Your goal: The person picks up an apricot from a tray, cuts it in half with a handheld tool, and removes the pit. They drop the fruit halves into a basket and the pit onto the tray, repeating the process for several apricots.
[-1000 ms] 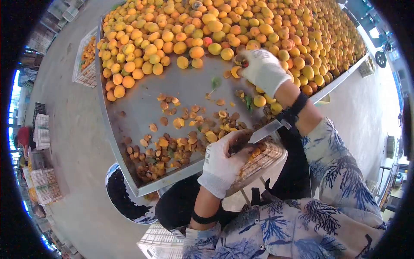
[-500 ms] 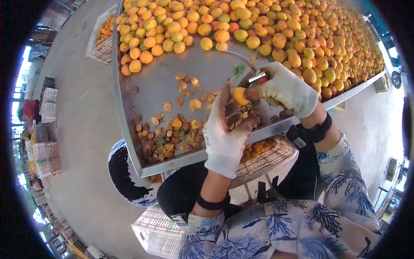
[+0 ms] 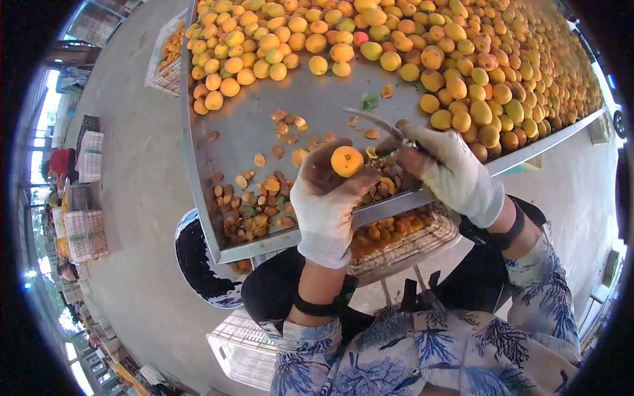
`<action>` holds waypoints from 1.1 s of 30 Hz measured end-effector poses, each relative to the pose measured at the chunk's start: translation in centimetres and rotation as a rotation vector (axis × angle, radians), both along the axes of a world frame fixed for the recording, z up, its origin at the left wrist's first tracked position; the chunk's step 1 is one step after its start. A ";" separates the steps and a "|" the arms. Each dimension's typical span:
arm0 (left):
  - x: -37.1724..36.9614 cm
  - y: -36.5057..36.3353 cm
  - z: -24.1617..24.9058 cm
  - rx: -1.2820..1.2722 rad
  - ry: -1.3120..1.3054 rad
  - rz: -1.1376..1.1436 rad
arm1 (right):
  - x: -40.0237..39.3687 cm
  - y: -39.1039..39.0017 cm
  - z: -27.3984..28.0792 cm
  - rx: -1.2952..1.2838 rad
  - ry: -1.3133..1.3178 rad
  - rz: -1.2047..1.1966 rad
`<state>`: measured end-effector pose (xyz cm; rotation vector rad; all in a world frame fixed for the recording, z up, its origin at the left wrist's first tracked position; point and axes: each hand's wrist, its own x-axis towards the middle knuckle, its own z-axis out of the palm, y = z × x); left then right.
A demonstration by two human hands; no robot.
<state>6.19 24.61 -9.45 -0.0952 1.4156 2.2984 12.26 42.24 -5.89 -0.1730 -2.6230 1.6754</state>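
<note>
In a soiled white glove, my left hand (image 3: 330, 201) is closed round a whole orange apricot (image 3: 347, 162), which sits between thumb and fingers. My right hand (image 3: 456, 168), gloved too, grips a knife with a thin curved blade (image 3: 376, 120) that points left, above and beyond the apricot. The blade is apart from the fruit; its handle is mostly hidden in the fingers. Both hands are over the near edge of a metal tray (image 3: 290, 92). Brown pits and fruit scraps (image 3: 264, 201) lie on the tray left of my left hand.
A large heap of apricots (image 3: 489, 86) fills the tray's back and right. Below the tray edge stands a crate of fruit pieces (image 3: 409, 247). A round dark-stained container (image 3: 198, 257) and a white crate (image 3: 244, 350) are at lower left. More crates (image 3: 86, 234) stand far left.
My left hand now has a whole apricot turned upward, where an orange piece was between both hands. My right hand has moved right and down, away from the left, with the knife.
</note>
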 end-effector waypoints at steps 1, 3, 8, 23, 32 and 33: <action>0.0 0.0 0.2 -0.027 -0.002 -0.002 | 0.2 -0.1 0.2 0.058 -0.023 0.036; 0.1 0.0 0.1 -0.010 -0.006 0.021 | 0.5 -0.5 0.1 0.087 -0.046 0.092; -0.1 -0.3 0.3 -0.025 -0.025 0.034 | 1.0 -1.2 0.3 0.162 -0.034 0.158; -0.1 -1.4 0.6 0.146 -0.132 0.023 | 0.6 -2.1 0.8 0.141 -0.085 0.090; -0.5 -1.6 -0.7 0.138 -0.086 0.086 | 0.4 -2.8 0.4 0.162 -0.077 0.108; -0.4 -1.7 -0.6 0.151 -0.089 0.062 | 0.4 -2.8 0.4 0.165 -0.054 0.113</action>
